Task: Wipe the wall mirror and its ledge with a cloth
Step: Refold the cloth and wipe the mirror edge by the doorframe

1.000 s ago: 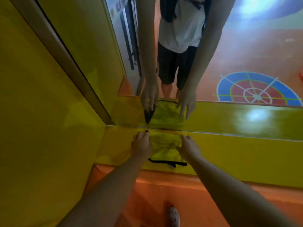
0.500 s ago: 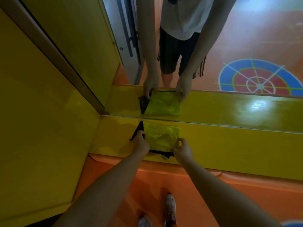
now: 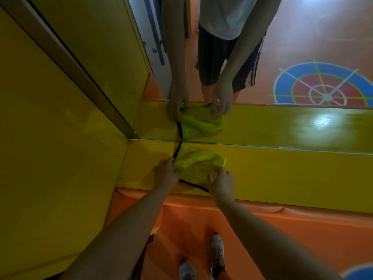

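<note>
Orange floor lies nearest, with two pale shoes (image 3: 217, 252) standing on it, toes toward the wall. Beyond them runs one band of orange padding (image 3: 302, 223), and on top of it sits the glossy yellow ledge (image 3: 292, 178).

Two bare forearms reach up to the ledge's left end. One cloth (image 3: 198, 167), yellow-green with a black trim, lies crumpled there, close to the corner where the yellow side wall (image 3: 50, 158) meets the glass. The left hand (image 3: 165, 174) has its fingers curled onto the cloth's left edge, gripping it by the black trim. The right hand (image 3: 223, 182) pinches the cloth's near right corner, with the thumb on top of the fabric and the other fingers bent (how far they tuck under cannot be seen). The cloth's far left corner, a black strip of trim, touches the back edge of the ledge, right at the foot of the mirror (image 3: 302, 47).

One mirror rises from that edge. It doubles the ledge, the cloth and both hands, and shows the person's legs and torso. It also reflects one round target marking (image 3: 325, 85), blue and red with pale spokes, on the orange floor behind.
</note>
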Tool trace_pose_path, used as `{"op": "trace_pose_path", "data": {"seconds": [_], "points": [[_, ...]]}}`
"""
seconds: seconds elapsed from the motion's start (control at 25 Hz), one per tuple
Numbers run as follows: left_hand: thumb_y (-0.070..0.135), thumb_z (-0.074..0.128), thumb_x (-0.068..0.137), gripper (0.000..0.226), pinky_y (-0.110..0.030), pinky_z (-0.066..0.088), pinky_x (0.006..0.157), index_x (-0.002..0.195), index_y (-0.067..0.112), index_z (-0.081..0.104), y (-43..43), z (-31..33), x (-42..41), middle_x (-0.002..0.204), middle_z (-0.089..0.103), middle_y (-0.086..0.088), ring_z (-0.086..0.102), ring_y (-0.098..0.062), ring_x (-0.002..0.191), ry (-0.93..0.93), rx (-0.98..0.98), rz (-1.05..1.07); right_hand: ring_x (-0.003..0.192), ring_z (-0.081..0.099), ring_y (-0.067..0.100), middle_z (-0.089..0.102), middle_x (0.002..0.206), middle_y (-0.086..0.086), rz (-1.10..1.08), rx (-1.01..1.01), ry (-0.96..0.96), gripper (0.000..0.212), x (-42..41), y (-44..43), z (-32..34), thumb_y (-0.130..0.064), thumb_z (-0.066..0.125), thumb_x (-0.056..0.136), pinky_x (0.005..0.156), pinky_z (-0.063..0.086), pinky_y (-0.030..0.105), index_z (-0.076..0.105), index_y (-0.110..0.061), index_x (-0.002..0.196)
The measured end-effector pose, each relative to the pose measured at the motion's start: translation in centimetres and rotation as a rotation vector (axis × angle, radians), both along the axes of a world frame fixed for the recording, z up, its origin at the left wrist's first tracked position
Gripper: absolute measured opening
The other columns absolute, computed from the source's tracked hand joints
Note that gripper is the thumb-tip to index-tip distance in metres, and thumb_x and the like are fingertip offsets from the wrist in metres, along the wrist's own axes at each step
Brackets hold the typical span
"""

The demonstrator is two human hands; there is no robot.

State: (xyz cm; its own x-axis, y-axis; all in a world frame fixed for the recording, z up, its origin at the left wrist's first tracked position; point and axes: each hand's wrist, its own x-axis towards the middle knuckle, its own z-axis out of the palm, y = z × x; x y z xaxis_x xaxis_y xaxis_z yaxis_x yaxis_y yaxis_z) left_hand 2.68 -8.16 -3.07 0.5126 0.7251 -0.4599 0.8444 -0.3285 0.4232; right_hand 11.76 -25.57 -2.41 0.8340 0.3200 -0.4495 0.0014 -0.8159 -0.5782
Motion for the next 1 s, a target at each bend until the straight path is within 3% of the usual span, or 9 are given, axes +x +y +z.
{"op": "trace_pose_path", "data": {"seconds": [0.12,0.32,0.4,0.48,0.6,0.68,0.76,0.8,1.0], "points": [[0.019,0.068,0.096,0.049,-0.039,0.042,0.101,0.143,0.015,0.054,-0.6,-0.7,0.6,0.142,0.048,-0.018,0.051,-0.037,0.126,-0.187,-0.023,0.087,0.124,0.052,0.042,0.049,0.134,0.02,-0.099,0.002,0.002,0.053,0.8,0.9,-0.7,-0.028,0.068,0.096,0.099,0.045,0.046,0.046,-0.009,0.14],[0.013,0.066,0.094,0.032,-0.034,0.046,0.072,0.124,0.012,0.056,-2.6,-0.7,0.8,0.119,0.064,-0.014,0.063,-0.034,0.103,-0.19,-0.101,0.064,0.112,0.063,0.038,0.066,0.119,0.021,-0.143,0.127,0.005,0.054,3.7,1.3,-0.7,-0.002,0.061,0.087,0.084,0.049,0.041,0.048,-0.009,0.139],[0.019,0.065,0.093,0.038,-0.039,0.05,0.084,0.129,0.017,0.051,-3.6,-0.4,0.9,0.127,0.057,-0.011,0.058,-0.032,0.111,-0.112,-0.047,0.007,0.115,0.061,0.038,0.063,0.124,0.02,-0.102,0.049,0.001,0.056,5.3,0.6,-0.5,-0.006,0.06,0.088,0.087,0.048,0.042,0.046,-0.013,0.141],[0.024,0.064,0.092,0.049,-0.046,0.043,0.104,0.138,0.02,0.048,-4.3,-0.5,1.3,0.145,0.043,-0.011,0.043,-0.035,0.131,-0.049,0.201,-0.12,0.133,0.05,0.036,0.048,0.144,0.016,0.019,-0.143,-0.075,0.065,5.6,0.0,-0.1,-0.018,0.061,0.091,0.102,0.043,0.045,0.036,-0.019,0.152],[0.033,0.051,0.1,0.05,-0.054,0.029,0.118,0.149,0.023,0.047,-4.0,-1.4,2.1,0.167,0.028,-0.006,0.024,-0.03,0.154,-0.159,0.429,-0.501,0.156,0.017,0.026,0.017,0.169,0.006,0.426,-0.121,-0.494,0.064,4.7,0.2,-0.6,-0.031,0.05,0.1,0.12,0.022,0.046,0.026,-0.025,0.159],[0.046,0.023,0.107,0.056,-0.06,0.011,0.124,0.161,0.035,0.023,-3.1,-2.9,2.4,0.172,0.002,0.003,0.002,-0.021,0.159,-0.004,0.458,-0.724,0.158,-0.004,0.019,0.003,0.172,-0.001,0.758,-0.174,-0.593,0.063,4.8,-0.4,-2.5,-0.044,0.032,0.104,0.125,0.005,0.049,0.014,-0.03,0.162],[0.058,-0.002,0.1,0.06,-0.062,-0.006,0.122,0.158,0.046,-0.011,-2.0,-4.5,2.2,0.166,-0.025,0.011,-0.02,-0.015,0.155,0.151,0.465,-0.784,0.156,-0.016,0.015,-0.01,0.171,-0.007,0.875,-0.308,-0.57,0.064,5.6,-1.7,-4.6,-0.057,0.01,0.102,0.124,-0.006,0.055,-0.001,-0.037,0.162],[0.061,-0.006,0.096,0.062,-0.062,-0.008,0.121,0.156,0.047,-0.015,-1.6,-5.0,2.1,0.165,-0.027,0.012,-0.021,-0.015,0.154,0.15,0.487,-0.796,0.155,-0.017,0.014,-0.013,0.17,-0.01,0.882,-0.351,-0.565,0.065,5.8,-2.1,-5.2,-0.06,0.005,0.101,0.123,-0.008,0.056,-0.004,-0.039,0.161],[0.064,0.027,0.098,0.071,-0.062,0.013,0.119,0.157,0.027,0.04,-1.7,-3.4,1.1,0.167,0.029,-0.002,0.021,-0.027,0.155,0.155,0.505,-0.881,0.156,-0.012,0.018,-0.01,0.17,-0.007,0.859,-0.351,-0.505,0.069,5.4,-2.4,-3.8,-0.06,0.004,0.099,0.121,-0.015,0.054,0.006,-0.034,0.163]]}}
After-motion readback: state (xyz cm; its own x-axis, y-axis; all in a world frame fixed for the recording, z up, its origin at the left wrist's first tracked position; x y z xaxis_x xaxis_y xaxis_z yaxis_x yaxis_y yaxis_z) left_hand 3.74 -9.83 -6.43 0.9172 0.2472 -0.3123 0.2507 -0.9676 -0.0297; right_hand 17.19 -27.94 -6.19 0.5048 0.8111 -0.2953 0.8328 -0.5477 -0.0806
